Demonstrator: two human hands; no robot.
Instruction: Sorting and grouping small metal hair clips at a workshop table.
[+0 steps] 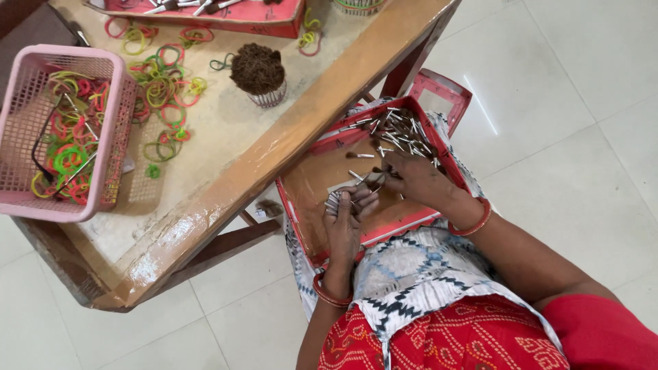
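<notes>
In the head view we look down at a red tray that rests on our lap, below the edge of the wooden table. Our left hand is clenched around a small bundle of brush ferrules, short silver tubes whose ends stick out to the left of the fingers. Our right hand lies inside the tray, just beside the left one, with the fingers curled down on the loose brush pieces; we cannot tell if it grips one of them or only touches them. These loose pieces, silver tubes with dark tips, are piled in the far right corner of the tray, and some lie apart near the middle. Each wrist carries a red bangle.

On the table a dark brown tuft of bristles stands upright in a small holder. Around it many coloured rubber bands are scattered, green, yellow and pink. At the left a pink plastic basket holds more such bands. At the far edge of the table another red tray is partly seen.
</notes>
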